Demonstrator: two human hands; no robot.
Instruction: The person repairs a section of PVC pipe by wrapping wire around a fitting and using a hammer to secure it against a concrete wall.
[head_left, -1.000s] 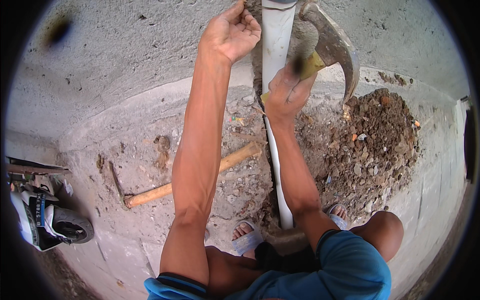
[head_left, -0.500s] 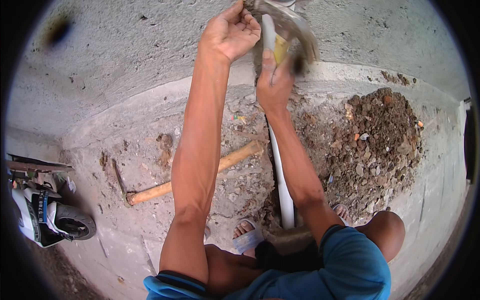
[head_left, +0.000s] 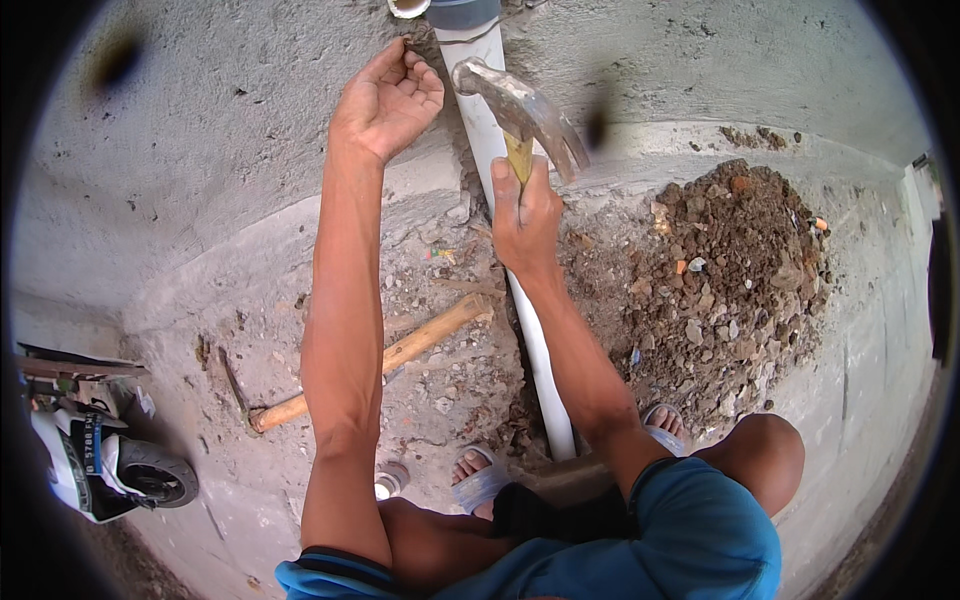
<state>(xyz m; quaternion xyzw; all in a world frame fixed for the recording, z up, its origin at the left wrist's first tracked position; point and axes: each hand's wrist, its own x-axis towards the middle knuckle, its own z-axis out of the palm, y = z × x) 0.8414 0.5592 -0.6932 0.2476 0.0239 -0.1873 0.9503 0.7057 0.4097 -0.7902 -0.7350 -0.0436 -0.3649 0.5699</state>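
Note:
My right hand [head_left: 528, 215] is wrapped round the yellowish handle of a claw hammer [head_left: 515, 105], its thumb laid along the handle. The hammer's metal head stands in front of a white pipe [head_left: 477, 125] that runs up the rough wall. To the left of the pipe, my left hand [head_left: 390, 105] is palm-up against the wall. Its thumb and forefinger pinch together at the wall, on something too small to make out. A thin wire [head_left: 470, 40] crosses the pipe below its grey collar [head_left: 463, 13].
Lower down, the pipe lies in a narrow trench in the ground. A heap of soil and rubble [head_left: 740, 290] is at the right. A wooden-handled digging tool [head_left: 430, 335] lies at the left, beyond my left forearm. A motorbike [head_left: 120, 460] stands at far left.
The view has shifted, showing more of the wall and the pipe's collar. The hammer, blurred before, is now sharp and sits lower, clear of my left fingers. My left hand keeps its pinch.

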